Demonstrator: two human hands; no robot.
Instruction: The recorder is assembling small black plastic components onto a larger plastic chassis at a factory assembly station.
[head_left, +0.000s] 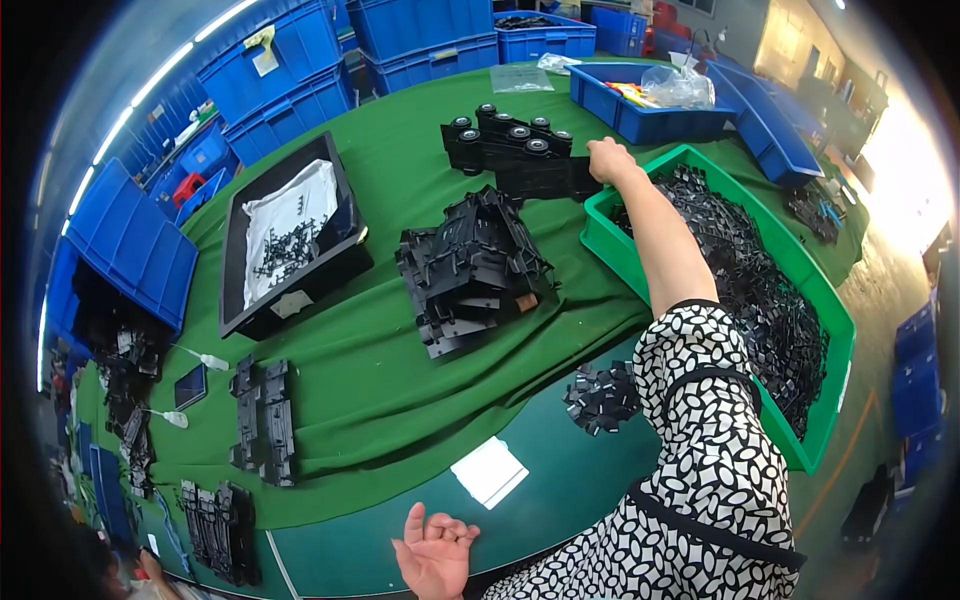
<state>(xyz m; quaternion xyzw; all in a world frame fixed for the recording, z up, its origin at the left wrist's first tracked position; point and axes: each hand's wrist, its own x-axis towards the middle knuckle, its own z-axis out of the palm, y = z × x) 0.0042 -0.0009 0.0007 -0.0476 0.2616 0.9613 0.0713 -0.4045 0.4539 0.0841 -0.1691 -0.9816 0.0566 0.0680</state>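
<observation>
My right hand (610,161) reaches far across the table, its fingers closed on the right end of a long black plastic chassis (545,179). Just behind that piece lies another black chassis with several small wheels (519,133) facing up. Beneath my right forearm stands a green bin (835,385) heaped with small black plastic parts (745,265). Palm up by the near table edge, my left hand (436,552) is empty, with its fingers loosely curled and apart. A stack of black plastic chassis (470,265) sits in the middle of the green cloth.
A black tray (345,262) with small black pieces on white lining stands left. More black chassis parts (265,420) lie front left. A small pile of black clips (602,397) and a white card (489,472) are nearby. A blue bin (650,125) stands at the back.
</observation>
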